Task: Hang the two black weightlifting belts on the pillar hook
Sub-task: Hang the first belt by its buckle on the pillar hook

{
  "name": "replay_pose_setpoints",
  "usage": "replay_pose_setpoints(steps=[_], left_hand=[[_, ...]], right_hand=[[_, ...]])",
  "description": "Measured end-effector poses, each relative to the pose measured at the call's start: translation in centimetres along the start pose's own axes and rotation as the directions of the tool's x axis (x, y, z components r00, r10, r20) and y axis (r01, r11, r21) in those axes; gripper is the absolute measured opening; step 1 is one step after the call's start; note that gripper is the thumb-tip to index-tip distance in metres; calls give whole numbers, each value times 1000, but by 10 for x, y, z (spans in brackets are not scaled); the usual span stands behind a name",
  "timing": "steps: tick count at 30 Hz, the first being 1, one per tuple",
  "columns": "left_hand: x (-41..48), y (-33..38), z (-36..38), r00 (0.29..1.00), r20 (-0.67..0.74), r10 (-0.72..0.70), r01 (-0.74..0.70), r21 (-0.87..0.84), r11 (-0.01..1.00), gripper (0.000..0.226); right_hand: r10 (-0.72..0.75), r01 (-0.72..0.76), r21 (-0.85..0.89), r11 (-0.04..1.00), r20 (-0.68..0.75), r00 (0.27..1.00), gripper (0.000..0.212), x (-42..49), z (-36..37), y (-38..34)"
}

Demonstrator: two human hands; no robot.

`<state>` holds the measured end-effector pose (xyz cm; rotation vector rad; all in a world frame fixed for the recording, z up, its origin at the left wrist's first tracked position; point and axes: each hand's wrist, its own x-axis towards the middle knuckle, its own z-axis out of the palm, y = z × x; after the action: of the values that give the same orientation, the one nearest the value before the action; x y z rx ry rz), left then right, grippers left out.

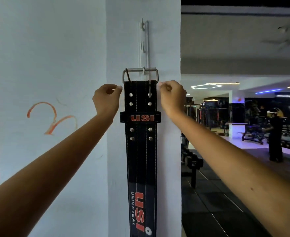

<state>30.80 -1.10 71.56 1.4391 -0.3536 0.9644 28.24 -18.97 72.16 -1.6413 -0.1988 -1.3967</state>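
One black weightlifting belt [141, 151] with red USI lettering hangs straight down the white pillar [117, 48]. Its metal buckle [132, 70] sits over the lowest hook of a white hook strip [146, 45]. My left hand [106, 100] is curled just left of the belt's top corner, its pinched fingertips a hair off the edge. My right hand [172, 97] is curled the same way at the top right corner. Neither hand wraps the belt. I see only this one belt.
Two upper hooks on the strip are bare. Orange scribble [52, 117] marks the wall on the left. To the right the dim gym floor opens, with a dumbbell rack [191, 161], benches and a person standing [276, 134] far off.
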Motion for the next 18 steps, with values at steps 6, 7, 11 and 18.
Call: replay_pose_setpoints(steps=[6,7,11,18], left_hand=[[-87,-26,-20,913,162,374,-398,159,904,18],[-101,-33,-25,889,208,409,-445,178,877,18],[-165,-70,-45,853,347,390,-476,209,854,24],[-281,-158,-76,800,581,154,-358,256,898,29]], right_hand=[[-235,236,-168,957,22,972,28,-82,-5,14],[-273,274,-187,943,31,961,29,-100,-8,18],[-321,346,-225,911,139,937,31,-182,-20,44],[19,84,-335,938,292,956,36,-335,-47,107]])
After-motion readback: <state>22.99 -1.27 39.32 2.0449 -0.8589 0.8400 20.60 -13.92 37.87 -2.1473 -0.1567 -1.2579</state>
